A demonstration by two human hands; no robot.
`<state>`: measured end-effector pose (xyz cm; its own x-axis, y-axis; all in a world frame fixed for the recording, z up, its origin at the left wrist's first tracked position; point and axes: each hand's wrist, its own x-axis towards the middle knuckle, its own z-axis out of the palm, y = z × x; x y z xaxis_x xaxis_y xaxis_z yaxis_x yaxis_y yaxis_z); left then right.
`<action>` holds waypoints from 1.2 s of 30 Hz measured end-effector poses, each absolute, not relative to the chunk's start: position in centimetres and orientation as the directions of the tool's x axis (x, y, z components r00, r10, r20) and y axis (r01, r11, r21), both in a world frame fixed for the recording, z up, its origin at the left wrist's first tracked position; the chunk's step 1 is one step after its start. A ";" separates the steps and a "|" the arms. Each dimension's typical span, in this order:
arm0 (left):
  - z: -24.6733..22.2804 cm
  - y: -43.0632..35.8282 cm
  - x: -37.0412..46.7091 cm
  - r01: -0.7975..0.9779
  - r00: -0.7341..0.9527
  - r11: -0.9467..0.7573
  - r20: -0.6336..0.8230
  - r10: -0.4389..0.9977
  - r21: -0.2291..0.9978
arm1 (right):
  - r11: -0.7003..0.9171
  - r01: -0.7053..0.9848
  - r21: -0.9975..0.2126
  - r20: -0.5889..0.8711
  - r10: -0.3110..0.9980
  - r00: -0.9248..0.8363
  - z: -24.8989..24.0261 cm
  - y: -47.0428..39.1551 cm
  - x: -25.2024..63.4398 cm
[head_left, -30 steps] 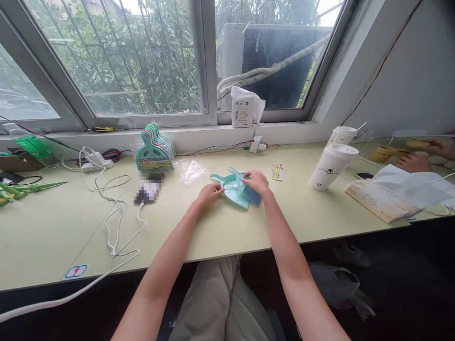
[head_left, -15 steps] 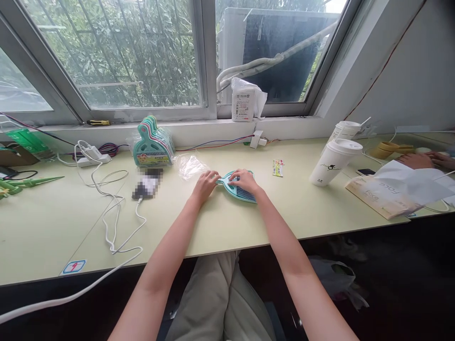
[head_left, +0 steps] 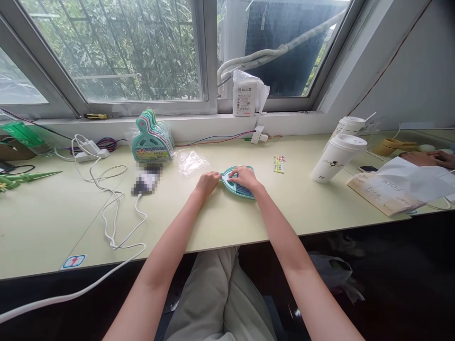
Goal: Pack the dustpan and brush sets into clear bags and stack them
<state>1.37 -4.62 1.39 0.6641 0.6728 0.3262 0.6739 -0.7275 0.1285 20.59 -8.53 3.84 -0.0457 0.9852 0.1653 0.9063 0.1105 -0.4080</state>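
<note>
Holding brush (head_left: 244,190) against teal dustpan (head_left: 231,189)

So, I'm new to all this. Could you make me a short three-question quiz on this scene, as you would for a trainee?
1. True or false: the left hand is at the narrow end of the dustpan-and-brush set.
2. Which of these is nearest the crumpled clear plastic?
A) the small sachet
B) the stack of wrapped sets
C) the tissue pack
3. How many white cups stand on the desk?

Key:
1. True; the right hand is over the broader part.
2. B; it stands just to the plastic's left in the picture.
3. Two, one behind the other.
</note>
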 end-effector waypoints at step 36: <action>1.2 -0.9 -1.6 -0.369 -0.067 0.082 -0.115 0.991 0.926 | 0.100 0.894 -0.438 0.328 0.943 0.056 1.7 -8.0 23.8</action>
<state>-1.56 -0.88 1.23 -0.0667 0.9911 -0.1149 -0.3695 0.0824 0.9256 23.85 -7.98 1.72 0.0555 0.9431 0.3279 0.8936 0.0996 -0.4377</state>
